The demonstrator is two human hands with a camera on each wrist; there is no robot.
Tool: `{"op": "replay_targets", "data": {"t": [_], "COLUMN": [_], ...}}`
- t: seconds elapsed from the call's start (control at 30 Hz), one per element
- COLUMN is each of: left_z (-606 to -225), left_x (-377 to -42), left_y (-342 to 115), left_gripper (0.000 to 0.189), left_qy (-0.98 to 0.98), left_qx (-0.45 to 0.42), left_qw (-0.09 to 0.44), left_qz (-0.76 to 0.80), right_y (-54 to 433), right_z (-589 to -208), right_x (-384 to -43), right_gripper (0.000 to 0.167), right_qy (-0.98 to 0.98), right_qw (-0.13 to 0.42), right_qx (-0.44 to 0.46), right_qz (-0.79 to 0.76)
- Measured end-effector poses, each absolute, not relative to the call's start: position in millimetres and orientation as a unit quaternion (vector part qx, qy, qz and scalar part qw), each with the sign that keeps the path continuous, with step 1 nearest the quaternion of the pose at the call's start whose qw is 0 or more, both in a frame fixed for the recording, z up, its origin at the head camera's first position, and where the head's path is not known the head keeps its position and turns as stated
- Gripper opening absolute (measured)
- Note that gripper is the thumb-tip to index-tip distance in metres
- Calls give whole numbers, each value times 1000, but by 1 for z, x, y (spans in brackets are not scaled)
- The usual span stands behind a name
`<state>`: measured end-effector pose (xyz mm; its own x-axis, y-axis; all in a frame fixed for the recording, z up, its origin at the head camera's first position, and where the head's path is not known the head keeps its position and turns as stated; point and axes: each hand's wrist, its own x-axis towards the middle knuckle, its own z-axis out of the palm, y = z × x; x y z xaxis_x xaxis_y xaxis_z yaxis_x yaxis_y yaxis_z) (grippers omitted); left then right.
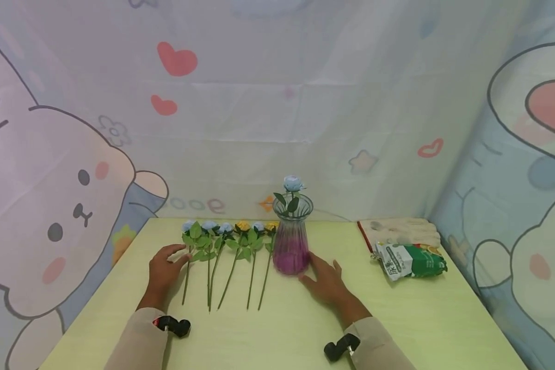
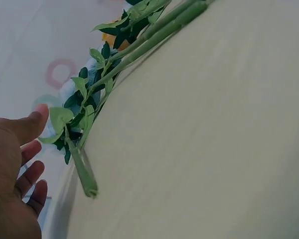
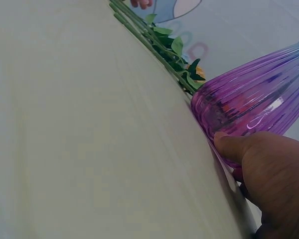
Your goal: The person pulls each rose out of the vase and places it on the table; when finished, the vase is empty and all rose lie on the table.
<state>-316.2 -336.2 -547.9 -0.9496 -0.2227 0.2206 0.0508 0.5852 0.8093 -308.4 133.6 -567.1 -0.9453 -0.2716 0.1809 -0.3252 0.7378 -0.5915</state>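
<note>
A glass vase (image 1: 292, 246), clear above and purple below, stands upright right of the row of flowers with one blue flower (image 1: 293, 184) in it. At its base is my right hand (image 1: 326, 280), thumb in front and fingers round the right side; in the right wrist view the thumb (image 3: 231, 144) lies against the purple glass (image 3: 249, 104). Several artificial blue and yellow flowers lie side by side, heads to the back. My left hand (image 1: 164, 270) is beside the leftmost flower (image 1: 186, 277), fingers loosely bent and holding nothing. In the left wrist view its thumb (image 2: 35, 122) is near a leaf (image 2: 61, 117).
At the table's right lie a green and white packet (image 1: 413, 261) and a pale glove-like item (image 1: 404, 231) with a red edge, behind it. A patterned cloth (image 1: 259, 128) hangs along the back and sides of the yellow-green table (image 1: 259, 339).
</note>
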Motion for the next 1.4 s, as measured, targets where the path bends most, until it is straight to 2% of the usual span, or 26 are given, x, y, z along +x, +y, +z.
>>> {"op": "replay_targets", "data": {"t": [0.1,0.43,0.6,1.03,1.4], "left_z": [-542,-509,-495,-449,-397], "left_x": [-316,-308,-307,-310,-319], "left_y": [-331,-287,-258,-168,-104], "left_gripper": [44,46,39,33,32], "left_qy": [-876,-848,-805,-774,-766], "left_qx": [26,-23,-28,-90,-92], "left_qw": [183,229,257,206,220], "left_qz": [-446,-477,-534,-591,-597], "right_y": [133,134,132,133,133], "right_z": [-569,-567,-566,-566,-567], "right_x": [-308,-307,-305,-306,-306], "right_gripper": [75,75,75,75,75], "right_qy": [-931,-932,-930,-932,-929], "right_qw": [36,36,41,36,48], "right_qx": [159,161,166,163,162], "right_qz": [326,323,325,320,328]}}
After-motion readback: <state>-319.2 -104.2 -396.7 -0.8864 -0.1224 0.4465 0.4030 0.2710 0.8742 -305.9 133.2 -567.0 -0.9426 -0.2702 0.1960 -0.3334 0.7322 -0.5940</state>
